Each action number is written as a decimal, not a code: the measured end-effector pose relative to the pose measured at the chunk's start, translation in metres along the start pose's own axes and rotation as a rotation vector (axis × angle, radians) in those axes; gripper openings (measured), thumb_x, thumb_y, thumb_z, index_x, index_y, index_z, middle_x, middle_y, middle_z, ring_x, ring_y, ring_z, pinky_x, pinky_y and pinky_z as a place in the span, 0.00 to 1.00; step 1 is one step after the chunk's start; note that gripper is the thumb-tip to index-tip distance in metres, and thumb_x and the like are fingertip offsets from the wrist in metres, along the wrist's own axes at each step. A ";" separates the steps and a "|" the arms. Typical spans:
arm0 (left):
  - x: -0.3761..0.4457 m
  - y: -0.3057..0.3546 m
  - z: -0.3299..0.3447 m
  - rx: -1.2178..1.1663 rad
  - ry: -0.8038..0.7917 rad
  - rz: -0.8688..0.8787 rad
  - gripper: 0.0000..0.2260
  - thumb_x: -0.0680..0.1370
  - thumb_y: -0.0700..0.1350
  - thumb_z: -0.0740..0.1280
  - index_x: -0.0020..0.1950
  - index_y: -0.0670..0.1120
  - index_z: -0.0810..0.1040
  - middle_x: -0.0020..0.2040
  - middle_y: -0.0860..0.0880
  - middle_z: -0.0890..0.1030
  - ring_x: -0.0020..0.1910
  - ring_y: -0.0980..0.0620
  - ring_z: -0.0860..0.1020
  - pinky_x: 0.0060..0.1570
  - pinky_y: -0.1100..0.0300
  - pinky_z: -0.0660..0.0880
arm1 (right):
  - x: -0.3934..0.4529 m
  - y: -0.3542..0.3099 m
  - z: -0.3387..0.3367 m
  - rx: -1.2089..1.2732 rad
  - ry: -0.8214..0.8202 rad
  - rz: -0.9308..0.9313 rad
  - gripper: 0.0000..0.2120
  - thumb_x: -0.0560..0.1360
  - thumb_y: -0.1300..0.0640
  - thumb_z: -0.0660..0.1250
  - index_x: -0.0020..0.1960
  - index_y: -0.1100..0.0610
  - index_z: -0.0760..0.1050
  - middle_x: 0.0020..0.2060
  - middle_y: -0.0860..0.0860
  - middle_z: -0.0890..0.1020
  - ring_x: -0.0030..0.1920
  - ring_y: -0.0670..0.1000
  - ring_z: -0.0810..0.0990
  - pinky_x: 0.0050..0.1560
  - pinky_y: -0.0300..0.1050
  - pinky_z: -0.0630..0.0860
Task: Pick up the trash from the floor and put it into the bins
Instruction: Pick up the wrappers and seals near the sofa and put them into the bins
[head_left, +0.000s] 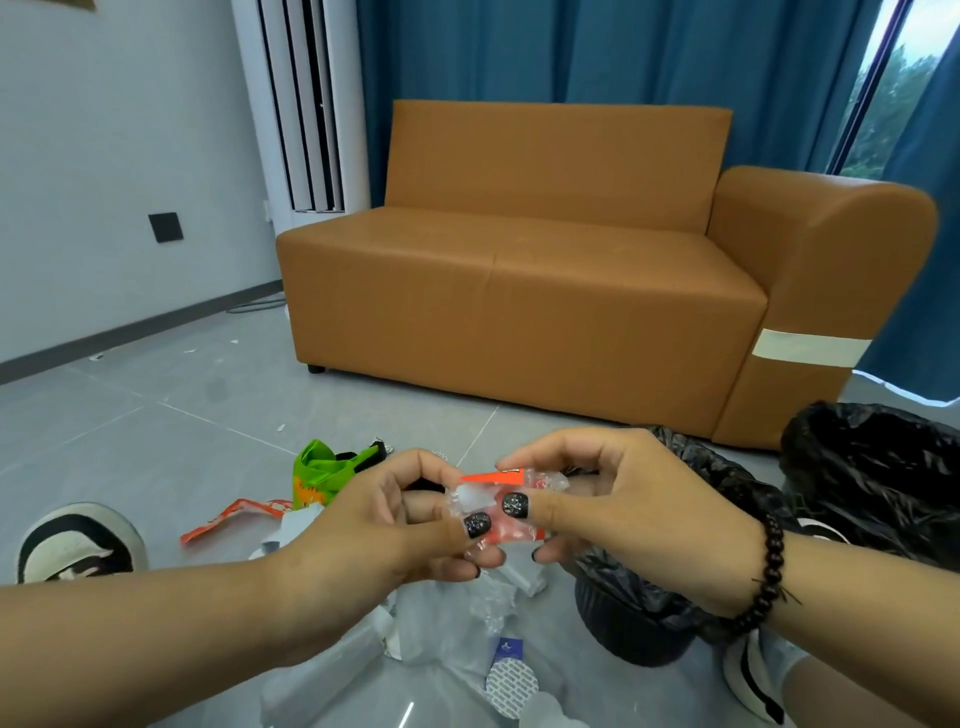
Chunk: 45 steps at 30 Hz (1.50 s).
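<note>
Pinching a clear-and-orange wrapper (498, 506) between them, the left hand (395, 525) and right hand (618, 512) hold it at mid-air, with the nearer bin (654, 618) at four o'clock. Plenty remains: a green bag (317, 470) at ten o'clock, clear plastic (441, 629) at six.

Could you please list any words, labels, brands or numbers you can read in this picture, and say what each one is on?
No text here can be read.
Clear and orange wrapper, pinched by the left hand and the right hand: a dark mark at its top edge, too blurred.
Green snack bag: orange print, too blurred.
Blue label among the floor trash: a white mark, too small.
</note>
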<state>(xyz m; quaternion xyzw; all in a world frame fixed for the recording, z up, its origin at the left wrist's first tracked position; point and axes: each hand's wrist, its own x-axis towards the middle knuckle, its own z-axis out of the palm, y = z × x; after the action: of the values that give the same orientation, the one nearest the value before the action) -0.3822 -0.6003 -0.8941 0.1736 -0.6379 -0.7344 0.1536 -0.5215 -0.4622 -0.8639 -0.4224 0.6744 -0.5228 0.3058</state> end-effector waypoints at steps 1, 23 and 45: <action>0.002 0.001 0.000 0.008 0.002 0.016 0.18 0.66 0.36 0.73 0.52 0.37 0.71 0.43 0.32 0.82 0.38 0.43 0.83 0.35 0.59 0.79 | 0.000 0.001 -0.001 0.044 0.001 0.004 0.10 0.67 0.60 0.75 0.48 0.56 0.83 0.50 0.58 0.83 0.40 0.60 0.84 0.44 0.52 0.82; 0.152 -0.064 0.060 0.220 0.055 -0.244 0.10 0.77 0.39 0.65 0.58 0.46 0.70 0.45 0.45 0.83 0.35 0.50 0.83 0.31 0.60 0.76 | 0.074 0.119 -0.136 -0.200 0.544 0.217 0.11 0.72 0.71 0.68 0.38 0.57 0.81 0.41 0.57 0.83 0.31 0.55 0.82 0.35 0.45 0.83; 0.208 -0.165 0.108 0.107 0.184 -0.243 0.17 0.74 0.50 0.70 0.57 0.48 0.67 0.45 0.40 0.79 0.31 0.50 0.81 0.30 0.58 0.79 | 0.149 0.200 -0.183 -0.953 0.091 0.192 0.09 0.67 0.59 0.76 0.39 0.53 0.75 0.32 0.45 0.79 0.34 0.41 0.77 0.36 0.33 0.72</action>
<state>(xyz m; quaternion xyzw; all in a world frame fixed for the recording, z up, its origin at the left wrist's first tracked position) -0.6170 -0.5745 -1.0562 0.3238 -0.6337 -0.6935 0.1119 -0.7957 -0.4941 -1.0030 -0.4281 0.8872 -0.1432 0.0952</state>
